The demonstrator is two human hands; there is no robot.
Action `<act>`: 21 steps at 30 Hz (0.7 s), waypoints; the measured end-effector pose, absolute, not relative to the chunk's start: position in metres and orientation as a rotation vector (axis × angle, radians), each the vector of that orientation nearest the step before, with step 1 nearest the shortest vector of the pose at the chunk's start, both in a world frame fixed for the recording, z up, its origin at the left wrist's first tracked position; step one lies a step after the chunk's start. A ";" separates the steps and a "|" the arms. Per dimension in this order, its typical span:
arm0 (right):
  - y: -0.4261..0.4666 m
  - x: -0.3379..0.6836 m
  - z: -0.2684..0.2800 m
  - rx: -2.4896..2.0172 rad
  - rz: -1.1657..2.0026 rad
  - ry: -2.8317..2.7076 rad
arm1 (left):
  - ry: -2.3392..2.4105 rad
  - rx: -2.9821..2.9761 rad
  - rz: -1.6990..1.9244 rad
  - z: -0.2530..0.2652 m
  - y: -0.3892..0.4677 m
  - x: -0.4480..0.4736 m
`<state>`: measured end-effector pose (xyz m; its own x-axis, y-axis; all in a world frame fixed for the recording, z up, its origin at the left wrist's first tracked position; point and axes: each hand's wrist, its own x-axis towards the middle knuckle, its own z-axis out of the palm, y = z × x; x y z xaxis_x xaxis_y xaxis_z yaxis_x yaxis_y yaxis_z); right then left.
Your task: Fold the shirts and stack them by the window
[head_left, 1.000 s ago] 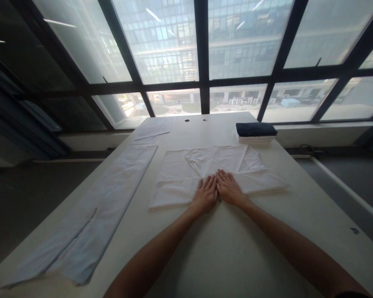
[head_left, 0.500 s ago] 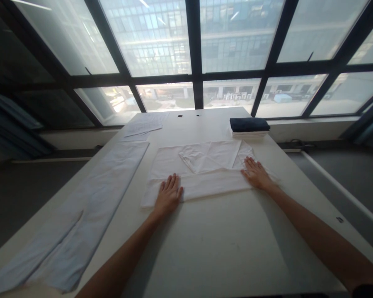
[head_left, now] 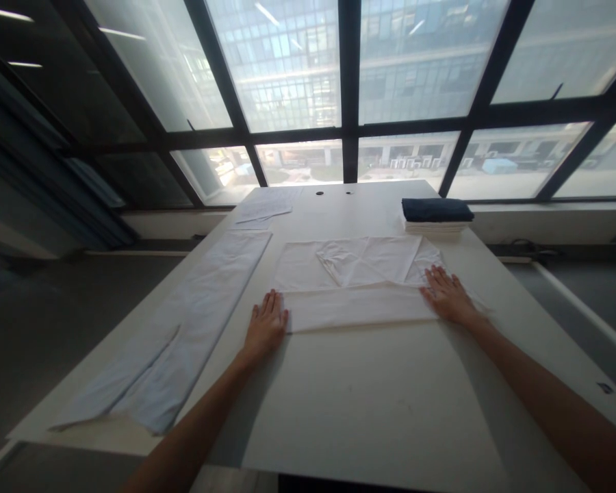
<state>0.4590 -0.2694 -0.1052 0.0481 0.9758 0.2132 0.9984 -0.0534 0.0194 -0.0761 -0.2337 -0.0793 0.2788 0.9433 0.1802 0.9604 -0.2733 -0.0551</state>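
A white garment [head_left: 359,305] lies flat in front of me, its near edge folded over into a long straight band. Wrinkled, overlapping layers show along its far half. At the left end of the band rests my left hand [head_left: 267,323], open, palm down, fingers stretched forward. My right hand [head_left: 449,296] lies open on the garment's right end, fingers slightly spread. What lies under the palms is hidden.
White trousers [head_left: 200,301] stretch along the table's left side. Behind them are white sheets [head_left: 264,207]. A dark blue folded cloth [head_left: 436,209] tops a stack of white folded cloth [head_left: 436,226] at the back right. Windows stand beyond the white table [head_left: 349,397].
My left hand has slid left along the band to the garment's left end. The right hand keeps its place on the right end. The whole view has turned a little to the left.
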 end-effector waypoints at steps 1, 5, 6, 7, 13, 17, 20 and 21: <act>-0.276 0.458 -0.106 -2.162 -0.279 -2.068 | -1.779 -2.387 -0.170 -0.080 -0.239 -0.077; -0.318 0.455 -0.113 -2.070 -0.385 -2.075 | -1.723 -2.407 -0.194 -0.086 -0.275 -0.091; -0.330 0.454 -0.115 -2.049 -0.400 -2.075 | -1.709 -2.414 -0.205 -0.089 -0.286 -0.095; -0.341 0.453 -0.116 -2.030 -0.409 -2.076 | -1.699 -2.421 -0.215 -0.092 -0.297 -0.100; -0.375 0.447 -0.115 -2.019 -0.386 -2.057 | -1.816 -2.435 -0.233 -0.106 -0.328 -0.119; -0.359 0.451 -0.104 -2.022 -0.312 -1.994 | -1.880 -2.427 -0.378 -0.095 -0.303 -0.121; -0.325 0.463 -0.090 -1.964 -0.262 -1.926 | -1.764 -2.535 -0.553 -0.070 -0.264 -0.116; -0.310 0.468 -0.085 -1.944 -0.237 -1.906 | -1.720 -2.597 -0.595 -0.061 -0.248 -0.112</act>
